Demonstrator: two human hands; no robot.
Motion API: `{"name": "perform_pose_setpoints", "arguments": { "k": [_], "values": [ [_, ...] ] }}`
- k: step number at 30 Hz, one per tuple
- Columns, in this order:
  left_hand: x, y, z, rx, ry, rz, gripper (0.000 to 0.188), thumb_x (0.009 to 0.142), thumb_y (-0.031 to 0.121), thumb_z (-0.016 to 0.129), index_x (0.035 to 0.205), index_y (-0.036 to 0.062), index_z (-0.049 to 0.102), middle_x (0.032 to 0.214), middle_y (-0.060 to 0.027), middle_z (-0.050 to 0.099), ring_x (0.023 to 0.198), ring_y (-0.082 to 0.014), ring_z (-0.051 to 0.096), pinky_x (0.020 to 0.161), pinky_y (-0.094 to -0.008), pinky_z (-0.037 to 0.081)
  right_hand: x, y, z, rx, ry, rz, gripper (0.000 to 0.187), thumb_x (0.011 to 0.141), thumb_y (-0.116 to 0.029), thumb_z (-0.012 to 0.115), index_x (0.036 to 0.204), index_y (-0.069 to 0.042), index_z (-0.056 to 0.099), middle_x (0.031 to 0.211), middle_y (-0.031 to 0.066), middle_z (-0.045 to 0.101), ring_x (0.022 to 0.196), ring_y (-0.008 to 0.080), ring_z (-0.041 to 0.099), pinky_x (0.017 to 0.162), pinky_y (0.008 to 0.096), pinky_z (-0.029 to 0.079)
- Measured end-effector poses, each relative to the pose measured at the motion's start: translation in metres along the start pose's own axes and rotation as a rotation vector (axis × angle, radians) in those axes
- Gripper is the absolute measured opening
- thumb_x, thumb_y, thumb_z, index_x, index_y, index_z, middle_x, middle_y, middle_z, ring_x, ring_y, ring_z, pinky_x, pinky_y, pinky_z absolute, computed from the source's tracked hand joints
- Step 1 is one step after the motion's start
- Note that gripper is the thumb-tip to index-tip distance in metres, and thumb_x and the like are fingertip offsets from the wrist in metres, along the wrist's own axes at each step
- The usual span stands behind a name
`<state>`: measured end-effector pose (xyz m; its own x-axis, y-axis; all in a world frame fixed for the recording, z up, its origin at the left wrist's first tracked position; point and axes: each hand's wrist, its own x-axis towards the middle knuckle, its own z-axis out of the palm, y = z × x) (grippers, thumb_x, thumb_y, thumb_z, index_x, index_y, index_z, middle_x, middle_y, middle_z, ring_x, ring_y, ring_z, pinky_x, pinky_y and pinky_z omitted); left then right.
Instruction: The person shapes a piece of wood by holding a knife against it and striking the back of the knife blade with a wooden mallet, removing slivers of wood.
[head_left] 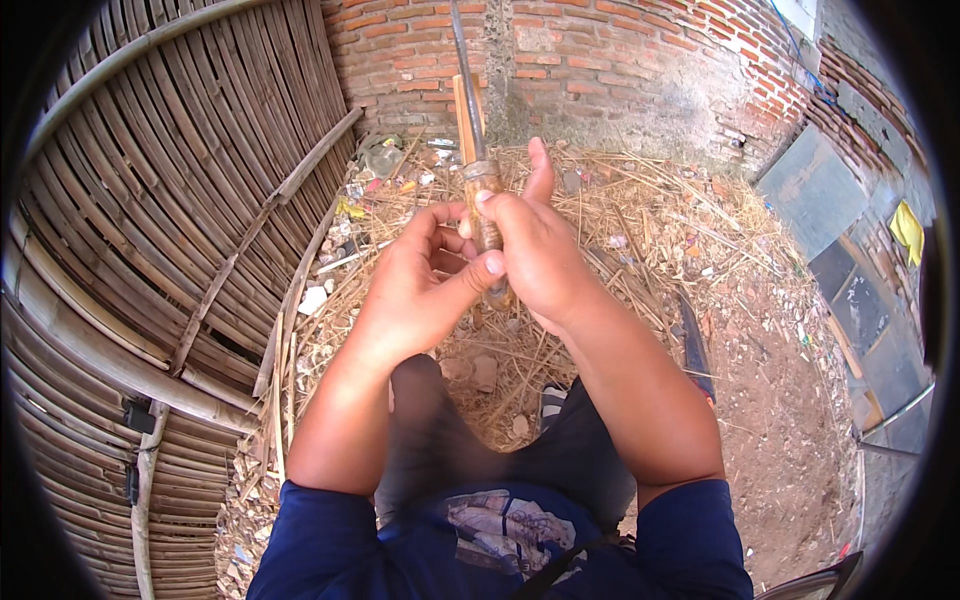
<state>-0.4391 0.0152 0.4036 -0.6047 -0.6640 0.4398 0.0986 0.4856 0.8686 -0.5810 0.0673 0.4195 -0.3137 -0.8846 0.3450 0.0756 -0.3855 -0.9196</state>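
A knife with a wooden handle (pixel 484 190) and a long thin metal blade (pixel 464 70) points up and away from me. My right hand (pixel 535 245) is shut around the handle. Behind the blade stands a pale strip of split bamboo (pixel 463 105). My left hand (pixel 415 280) sits just left of the handle, fingers curled, its thumb stretched across to touch the right hand near the handle's lower end. What the left fingers pinch is hidden. Both forearms rise from my dark blue sleeves.
A woven bamboo fence (pixel 170 210) curves along the left. A red brick wall (pixel 600 60) stands ahead. Dry straw and bamboo shavings (pixel 620 220) litter the dirt. A dark blade with a red handle (pixel 695 345) lies on the ground at right, near grey panels (pixel 815 190).
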Motion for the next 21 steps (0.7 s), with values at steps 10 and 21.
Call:
{"name": "perform_pose_setpoints", "arguments": {
  "k": [10,21],
  "values": [
    [-0.020,-0.003,-0.005,0.067,0.108,0.017,0.058,0.105,0.013,0.051,0.154,-0.0054,0.028,0.096,-0.0078,0.065,0.086,-0.0138,0.065,0.077,-0.0283,0.053,-0.005,0.001,0.019,-0.096,-0.177,0.088,0.079,0.106,-0.027,0.049,0.156,0.010,0.000,0.150,0.0273,0.037,0.128,0.0242,0.053,0.105,0.0375,0.044],
    [-0.035,0.001,-0.022,0.236,0.246,0.103,0.048,0.106,0.018,0.037,0.150,-0.0037,0.037,0.075,-0.0005,0.053,0.063,-0.0072,0.051,0.058,-0.0240,0.043,0.044,0.056,-0.044,-0.805,0.355,-0.265,0.078,0.098,-0.032,0.065,0.155,0.001,0.025,0.147,0.0296,0.042,0.137,0.0403,0.045,0.113,0.0506,0.038]
  ]
}}
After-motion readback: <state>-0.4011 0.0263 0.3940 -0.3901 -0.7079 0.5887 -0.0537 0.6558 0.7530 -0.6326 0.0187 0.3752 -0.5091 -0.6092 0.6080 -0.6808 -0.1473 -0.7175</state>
